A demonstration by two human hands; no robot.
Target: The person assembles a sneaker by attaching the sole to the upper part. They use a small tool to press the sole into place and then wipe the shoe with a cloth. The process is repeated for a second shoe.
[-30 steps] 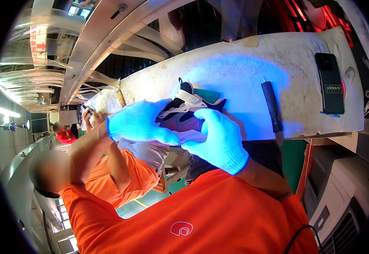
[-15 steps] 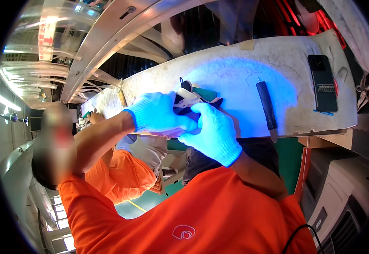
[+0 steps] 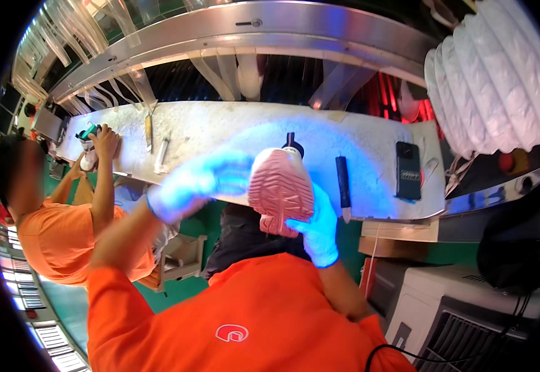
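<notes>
A shoe (image 3: pixel 281 189) is tipped up so that its pinkish ridged sole faces me, with a dark tab showing at its top. My right hand (image 3: pixel 318 232), in a knit glove lit blue, grips it along its right side near the lower end. To the left of the shoe is my left hand (image 3: pixel 205 180), gloved as well and blurred by motion. Its fingers are stretched out toward the sole and hold nothing; whether they touch it I cannot tell. A knife with a dark handle (image 3: pixel 343 180) lies on the table right of the shoe, blade toward me.
The pale worktable (image 3: pixel 189 118) carries a dark phone (image 3: pixel 408 170) at right, and a yellow-handled tool (image 3: pixel 149 131) and a white tool (image 3: pixel 162 154) at left. Behind runs a metal machine frame (image 3: pixel 257 25). A co-worker (image 3: pixel 80 229) at left handles another shoe (image 3: pixel 88 155).
The shoe, earlier low between both hands, is now raised with its sole toward me. My left hand has come off it to the left. The view has turned, showing more of the co-worker.
</notes>
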